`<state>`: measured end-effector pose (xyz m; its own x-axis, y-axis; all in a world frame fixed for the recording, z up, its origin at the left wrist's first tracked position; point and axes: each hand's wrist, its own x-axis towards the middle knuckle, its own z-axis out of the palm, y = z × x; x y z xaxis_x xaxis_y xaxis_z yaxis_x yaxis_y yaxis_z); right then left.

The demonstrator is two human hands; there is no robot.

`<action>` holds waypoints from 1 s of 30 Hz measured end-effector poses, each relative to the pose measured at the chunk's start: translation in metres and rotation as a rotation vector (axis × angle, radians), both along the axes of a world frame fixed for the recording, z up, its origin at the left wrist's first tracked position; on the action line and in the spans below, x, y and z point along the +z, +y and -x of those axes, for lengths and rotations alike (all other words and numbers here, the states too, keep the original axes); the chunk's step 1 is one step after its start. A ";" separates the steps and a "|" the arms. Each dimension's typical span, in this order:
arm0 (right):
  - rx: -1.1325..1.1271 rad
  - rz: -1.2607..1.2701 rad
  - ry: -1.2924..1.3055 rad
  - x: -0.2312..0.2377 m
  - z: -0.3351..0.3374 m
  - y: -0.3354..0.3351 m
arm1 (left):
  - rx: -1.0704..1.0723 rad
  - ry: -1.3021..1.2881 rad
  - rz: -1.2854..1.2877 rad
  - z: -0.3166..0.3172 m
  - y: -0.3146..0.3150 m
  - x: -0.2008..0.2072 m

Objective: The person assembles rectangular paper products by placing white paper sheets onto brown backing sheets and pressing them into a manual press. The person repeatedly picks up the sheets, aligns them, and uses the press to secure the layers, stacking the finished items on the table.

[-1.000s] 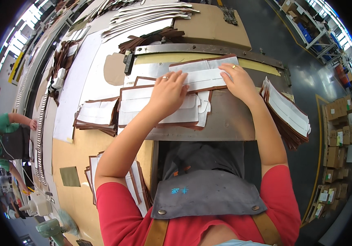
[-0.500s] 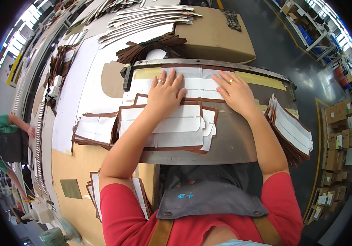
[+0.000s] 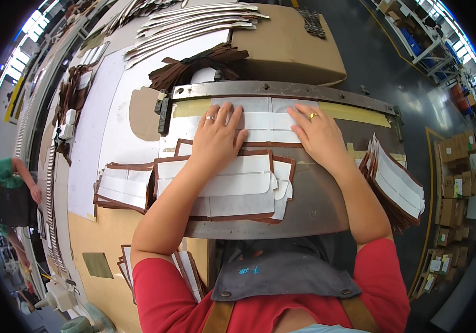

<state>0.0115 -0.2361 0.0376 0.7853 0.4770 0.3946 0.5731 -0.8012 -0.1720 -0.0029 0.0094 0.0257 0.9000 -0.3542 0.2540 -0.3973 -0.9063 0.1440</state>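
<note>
A leather panel with a white and grey lining and brown edges (image 3: 268, 121) lies on the dark metal worktable (image 3: 315, 194). Its far edge runs up to a long metal bar (image 3: 282, 89) fixed across the table. My left hand (image 3: 217, 132) rests on the panel's left part, fingers stretched and palm down. On its right part, my right hand (image 3: 320, 133) lies open, thumb pointing inward. Both hands press from above and grip nothing. Under my left forearm sits a pile of similar brown-edged panels (image 3: 232, 191), partly covered by the arm.
Stacks of lined pieces stand left (image 3: 124, 186) and right (image 3: 397, 180) of the metal table. Brown strips (image 3: 199, 62), a cardboard box (image 3: 288, 44) and long pale strips (image 3: 193, 25) lie beyond the bar. A co-worker (image 3: 10, 188) is at the far left; boxes on shelving (image 3: 457, 194) stand right.
The metal bar shows more of its front face and now covers the panel's brown far edge. My hands stay flat on the panel, in nearly the same place. The view has shifted slightly.
</note>
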 end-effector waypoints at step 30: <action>0.324 -0.104 0.087 -0.009 -0.064 0.098 | -0.003 0.049 0.293 -0.001 0.012 0.003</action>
